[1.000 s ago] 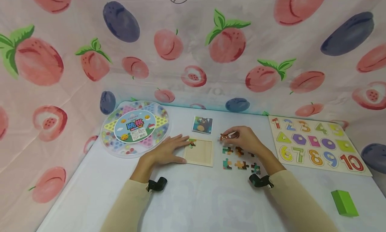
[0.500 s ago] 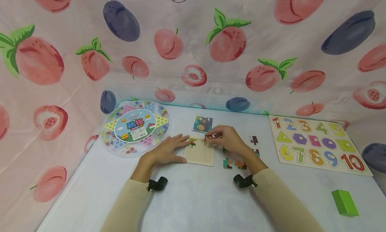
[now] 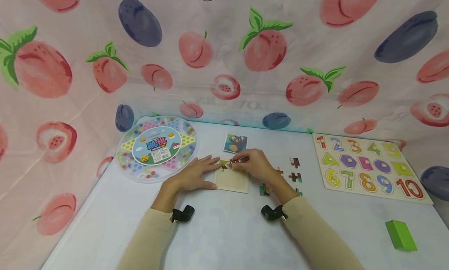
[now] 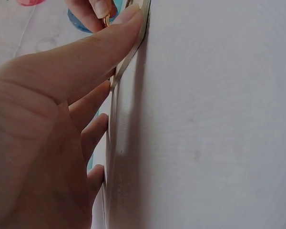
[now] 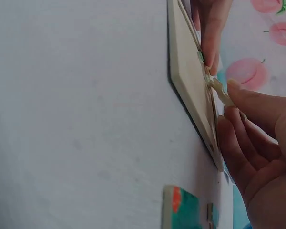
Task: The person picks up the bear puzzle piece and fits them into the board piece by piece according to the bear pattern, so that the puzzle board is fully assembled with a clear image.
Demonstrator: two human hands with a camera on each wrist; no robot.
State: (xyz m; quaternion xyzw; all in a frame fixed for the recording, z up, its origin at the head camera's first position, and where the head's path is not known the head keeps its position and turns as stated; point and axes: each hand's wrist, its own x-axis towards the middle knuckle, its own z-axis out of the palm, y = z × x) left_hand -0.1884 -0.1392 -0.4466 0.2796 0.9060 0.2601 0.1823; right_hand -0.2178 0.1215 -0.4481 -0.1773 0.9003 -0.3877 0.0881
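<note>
A shallow wooden puzzle tray (image 3: 231, 182) lies on the white table with one puzzle piece (image 3: 223, 166) in its upper left corner. My left hand (image 3: 193, 174) rests at the tray's left side, fingers straight, thumb on the lower left corner and fingertips by the placed piece. In my right hand (image 3: 256, 165), thumb and fingers pinch a brown bear-face puzzle piece (image 3: 234, 162) over the tray's top edge, right beside the placed one. The right wrist view shows this pinched piece (image 5: 221, 91) tilted against the tray. Loose puzzle pieces (image 3: 295, 177) lie to the right, some hidden by my right arm.
A small bear picture card (image 3: 235, 143) lies behind the tray. At the back left sits a round Chinese checkers box (image 3: 158, 149). A number and shape board (image 3: 368, 168) lies at the right, with a green block (image 3: 401, 236) nearer the front. A fruit-print cloth (image 3: 224, 59) hangs behind.
My right hand has moved left from the loose pieces to the tray, carrying the bear-face puzzle piece to the placed one. My left hand has stayed at the tray's left side.
</note>
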